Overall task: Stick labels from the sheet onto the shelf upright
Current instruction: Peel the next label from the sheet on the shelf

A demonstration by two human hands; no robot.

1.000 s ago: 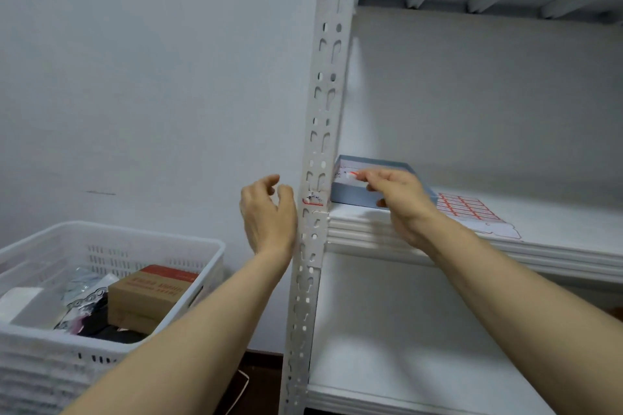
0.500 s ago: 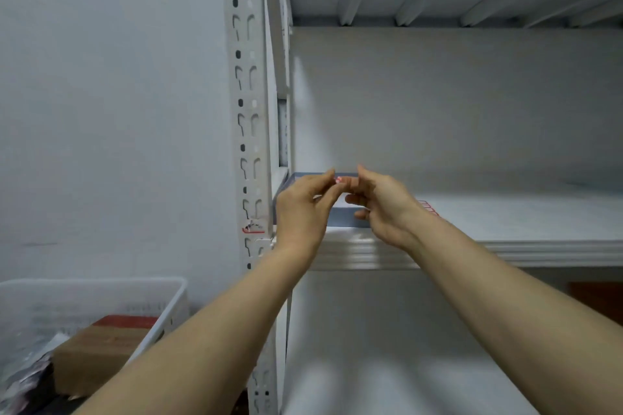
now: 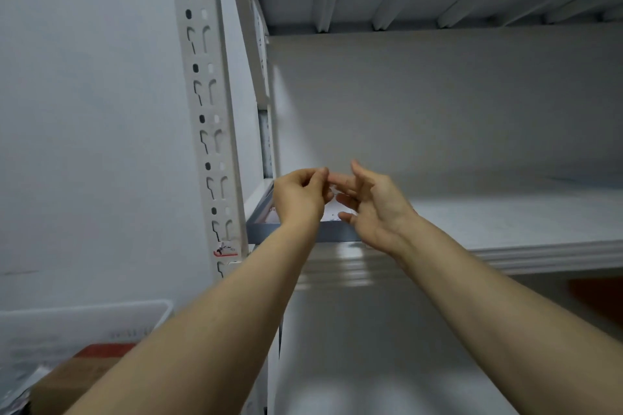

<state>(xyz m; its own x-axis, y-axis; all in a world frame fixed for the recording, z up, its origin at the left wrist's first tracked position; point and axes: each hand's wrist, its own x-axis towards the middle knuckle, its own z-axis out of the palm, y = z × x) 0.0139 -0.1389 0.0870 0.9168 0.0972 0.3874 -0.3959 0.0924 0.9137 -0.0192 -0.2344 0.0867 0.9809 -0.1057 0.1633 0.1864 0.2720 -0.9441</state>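
1. Hands meet in front of the shelf (image 3: 505, 229), just above a blue tray (image 3: 337, 235) at its left end.
2. Left hand (image 3: 298, 199): fingers curled, thumb and forefinger pinching a small pale label (image 3: 332, 190). Blur hides its edges, so I cannot tell how much of it is gripped.
3. Right hand (image 3: 376, 207): fingers loose and spread, gripping nothing. Its forefinger reaches to the left pinch and touches the label there, or lies just beside it.
4. Upright (image 3: 209, 111) stands left of both hands, long axis vertical, slotted face toward the camera. The left hand is nearer to it, and the right lies beyond the left.
5. Stuck label (image 3: 225, 250) sits low on the upright, below and left of the left hand. Bare metal runs above it.
6. Judgement: the label looks to be passing into the left pinch. The coming move is then a short carry leftward, squaring the label to the vertical face and landing it between slots. A limp label may fold onto itself.
7. Sheet: not clearly seen. Pale paper with red marks in the tray may be it.
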